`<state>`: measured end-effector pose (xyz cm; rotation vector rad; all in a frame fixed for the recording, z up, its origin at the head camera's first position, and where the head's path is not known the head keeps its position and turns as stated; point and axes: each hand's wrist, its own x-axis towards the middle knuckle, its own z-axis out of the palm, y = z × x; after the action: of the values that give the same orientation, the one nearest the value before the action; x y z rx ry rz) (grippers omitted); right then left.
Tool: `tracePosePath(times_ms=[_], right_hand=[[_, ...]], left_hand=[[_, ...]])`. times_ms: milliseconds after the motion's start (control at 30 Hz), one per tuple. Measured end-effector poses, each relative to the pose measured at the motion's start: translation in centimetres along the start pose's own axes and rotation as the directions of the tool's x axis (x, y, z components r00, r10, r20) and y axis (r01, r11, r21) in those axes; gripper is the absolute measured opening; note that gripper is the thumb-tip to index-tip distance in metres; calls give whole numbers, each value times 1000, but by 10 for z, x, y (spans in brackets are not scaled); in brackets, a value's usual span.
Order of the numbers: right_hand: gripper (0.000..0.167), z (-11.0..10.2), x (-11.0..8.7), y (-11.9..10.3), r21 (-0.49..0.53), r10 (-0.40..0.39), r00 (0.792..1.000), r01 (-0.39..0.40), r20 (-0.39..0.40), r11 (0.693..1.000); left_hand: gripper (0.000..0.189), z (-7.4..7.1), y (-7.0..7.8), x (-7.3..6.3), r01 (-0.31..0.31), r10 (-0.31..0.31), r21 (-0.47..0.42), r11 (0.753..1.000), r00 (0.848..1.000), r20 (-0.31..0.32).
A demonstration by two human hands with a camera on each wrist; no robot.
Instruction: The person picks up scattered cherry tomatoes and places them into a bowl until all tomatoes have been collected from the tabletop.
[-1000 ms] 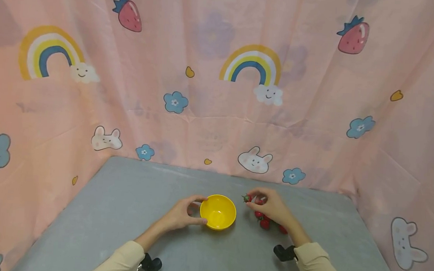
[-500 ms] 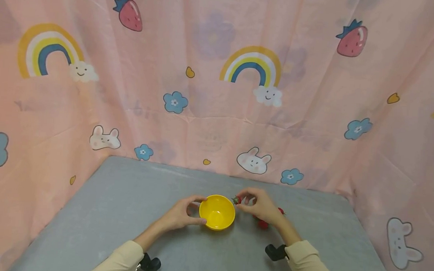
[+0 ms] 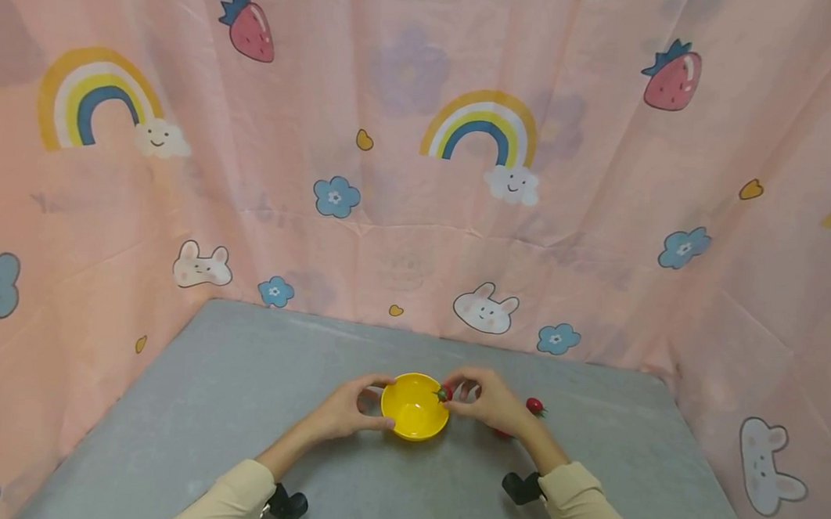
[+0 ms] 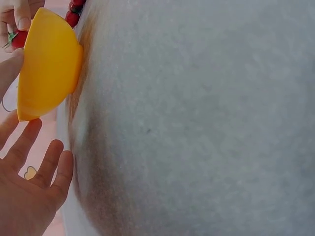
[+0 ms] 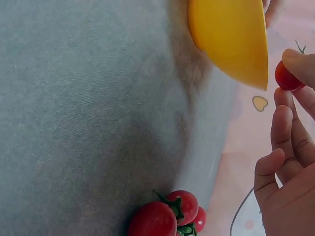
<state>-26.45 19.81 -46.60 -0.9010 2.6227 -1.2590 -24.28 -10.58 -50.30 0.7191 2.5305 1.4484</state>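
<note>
A yellow bowl point(image 3: 412, 424) stands upright on the grey table, and no fruit shows inside it in the head view. My left hand point(image 3: 342, 409) holds its left side, thumb at the near rim and fingers at the far rim. Between thumb and fingertips, my right hand point(image 3: 487, 404) pinches a red cherry tomato point(image 5: 285, 77) with a green stem. In the head view that tomato overlaps the bowl's right rim. More cherry tomatoes point(image 5: 153, 221) lie on the table below my right hand, partly hidden by it in the head view.
One cherry tomato point(image 3: 535, 406) lies to the right of my right wrist. A pink patterned curtain point(image 3: 403, 235) rises along the back and sides of the grey table point(image 3: 255, 361). A black device point(image 3: 519, 488) sits at each wrist.
My right hand has carried the cherry tomato leftward from above the others to the bowl's right rim. More of the tomato at right shows now. My left hand has stayed on the bowl.
</note>
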Motion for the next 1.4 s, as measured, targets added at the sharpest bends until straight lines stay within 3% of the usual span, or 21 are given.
tracePosePath(times_ms=[233,600,900,1167,1400], right_hand=[[24,-3,-5,5,11,31,999,-31,10,999],[26,-26,-24,22,6,26,999,-26,-32,1000],[24,-46,-50,40,13,37,997,-36,-69,999],[21,-56,-78,48,-3,-25,989,25,-147,1000],[23,-63,-102,54,-5,43,984,-44,-172,999]], left_hand=[[61,1,0,0,1,-1,-7,1000,1000,7],[63,0,2,0,9,-9,-12,1000,1000,8],[63,0,2,1,11,-11,5,1000,1000,12],[63,0,0,1,8,-8,10,1000,1000,20],[62,0,-2,1,-13,13,0,1000,1000,21]])
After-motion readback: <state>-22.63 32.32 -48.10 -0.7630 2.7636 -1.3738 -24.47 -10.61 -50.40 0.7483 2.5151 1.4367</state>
